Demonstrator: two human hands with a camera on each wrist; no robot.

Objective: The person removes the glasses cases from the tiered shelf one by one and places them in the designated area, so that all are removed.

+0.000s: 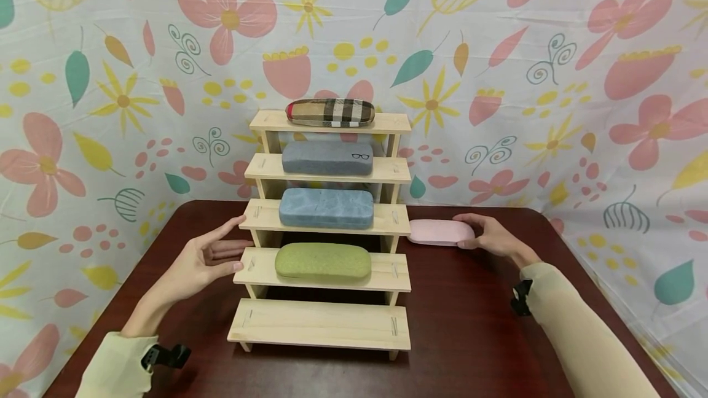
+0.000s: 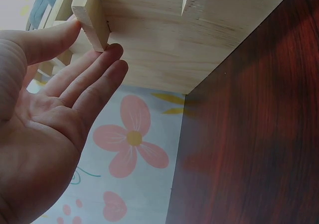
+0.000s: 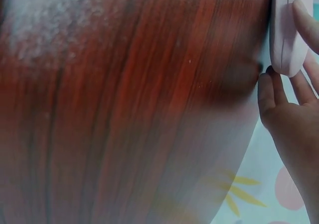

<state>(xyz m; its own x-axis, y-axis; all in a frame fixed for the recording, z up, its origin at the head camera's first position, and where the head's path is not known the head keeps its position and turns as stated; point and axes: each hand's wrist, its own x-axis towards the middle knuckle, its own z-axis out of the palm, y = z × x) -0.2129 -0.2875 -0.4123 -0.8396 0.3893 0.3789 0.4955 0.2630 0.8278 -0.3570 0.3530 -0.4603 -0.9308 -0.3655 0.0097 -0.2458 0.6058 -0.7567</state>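
Note:
A pink glasses case [image 1: 437, 232] is in my right hand [image 1: 492, 239], thumb on its near side and fingers behind. It lies low by the table, right of a tiered wooden display rack [image 1: 318, 322]. The right wrist view shows the same case [image 3: 285, 30] edge-on, fingertips at its end. My left hand [image 1: 199, 260] touches the rack's left side with fingers mostly straight; in the left wrist view, thumb and fingertips meet a board end [image 2: 90, 22]. From the top, the rack bears a plaid case [image 1: 330, 113], a grey case [image 1: 326, 158], a blue case [image 1: 326, 208] and a green case [image 1: 323, 261].
The lowest tier shows bare wood. A dark red-brown table [image 1: 470, 330] carries the rack, with its surface extending on both sides. A flower-printed cloth [image 1: 354, 29] hangs close behind and along the sides. Each wrist wears a black strap.

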